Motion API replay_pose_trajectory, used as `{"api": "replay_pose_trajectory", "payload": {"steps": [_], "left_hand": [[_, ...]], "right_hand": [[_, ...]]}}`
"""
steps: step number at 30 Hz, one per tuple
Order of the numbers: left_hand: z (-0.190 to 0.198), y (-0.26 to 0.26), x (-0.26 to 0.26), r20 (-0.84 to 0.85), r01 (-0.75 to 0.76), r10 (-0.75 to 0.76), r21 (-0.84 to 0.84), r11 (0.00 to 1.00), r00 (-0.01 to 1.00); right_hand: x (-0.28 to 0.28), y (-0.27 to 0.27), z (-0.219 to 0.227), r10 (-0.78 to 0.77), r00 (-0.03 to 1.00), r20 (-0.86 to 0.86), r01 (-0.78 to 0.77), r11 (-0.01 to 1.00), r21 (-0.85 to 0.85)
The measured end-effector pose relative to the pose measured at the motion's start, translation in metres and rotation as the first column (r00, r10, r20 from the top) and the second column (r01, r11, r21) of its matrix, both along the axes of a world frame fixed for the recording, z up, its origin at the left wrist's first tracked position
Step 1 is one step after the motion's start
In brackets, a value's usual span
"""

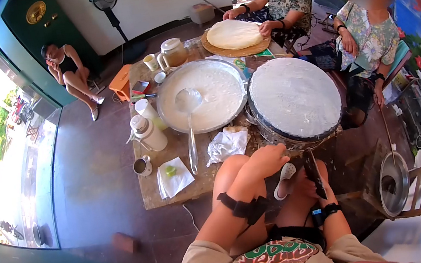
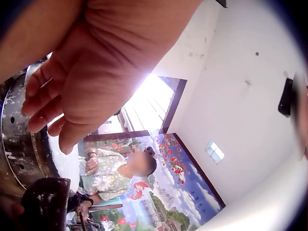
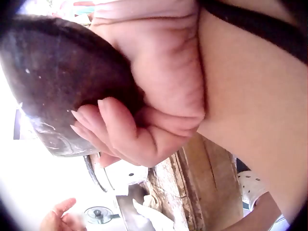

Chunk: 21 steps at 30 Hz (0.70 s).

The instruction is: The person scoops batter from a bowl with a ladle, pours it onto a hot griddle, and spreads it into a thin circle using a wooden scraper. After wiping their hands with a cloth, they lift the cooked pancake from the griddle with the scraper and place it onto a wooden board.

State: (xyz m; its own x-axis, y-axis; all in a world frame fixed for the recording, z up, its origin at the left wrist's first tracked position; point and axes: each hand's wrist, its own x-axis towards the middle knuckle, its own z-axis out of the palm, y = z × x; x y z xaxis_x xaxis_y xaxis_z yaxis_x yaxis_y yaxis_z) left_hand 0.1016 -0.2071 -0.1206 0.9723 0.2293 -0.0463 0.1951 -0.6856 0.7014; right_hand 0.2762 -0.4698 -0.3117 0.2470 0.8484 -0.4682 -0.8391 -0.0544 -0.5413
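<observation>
My left hand is held in front of the round griddle, near its front edge. In the left wrist view its fingers hang loosely bent with nothing between them. Low beside the griddle, my right hand grips a dark flat scraper with a curved edge, fingers curled over its face. From above, the scraper shows as a narrow, upright strip. A thin white layer of batter covers the griddle top. Left of it, a ladle rests in a wide basin of pale batter.
A crumpled cloth, a thermos and a jug stand about on the wooden table. Across it, a seated person handles a large thin sheet on a round board. Another sits at right, near a metal pan.
</observation>
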Motion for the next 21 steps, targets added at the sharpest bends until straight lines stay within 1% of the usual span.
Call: {"api": "replay_pose_trajectory", "payload": {"steps": [4, 7, 10, 16, 19, 21], "left_hand": [[-0.006, -0.001, 0.001, 0.069, 0.008, -0.009, 0.013, 1.000, 0.998], [-0.009, 0.001, 0.003, -0.005, 0.025, -0.025, 0.015, 1.000, 1.000], [-0.009, 0.000, 0.002, 0.023, 0.016, -0.017, 0.017, 1.000, 1.000], [-0.006, 0.000, 0.003, -0.013, 0.029, -0.029, 0.031, 0.999, 1.000], [-0.006, -0.001, 0.002, 0.008, 0.026, -0.026, 0.038, 0.999, 1.000], [-0.002, -0.001, 0.001, -0.017, 0.027, -0.027, 0.024, 0.999, 1.000]], "right_hand": [[-0.002, -0.016, -0.014, -0.028, 0.999, 0.037, 0.029, 0.999, -0.046], [-0.004, -0.030, -0.021, -0.040, 0.998, 0.053, 0.044, 0.996, -0.071], [-0.004, -0.034, -0.027, -0.051, 0.996, 0.068, 0.057, 0.994, -0.090], [-0.002, -0.035, -0.031, -0.056, 0.994, 0.090, 0.066, 0.993, -0.102], [-0.001, -0.035, -0.034, -0.058, 0.993, 0.100, 0.068, 0.992, -0.106], [-0.001, -0.034, -0.035, -0.061, 0.992, 0.107, 0.073, 0.991, -0.111]]}}
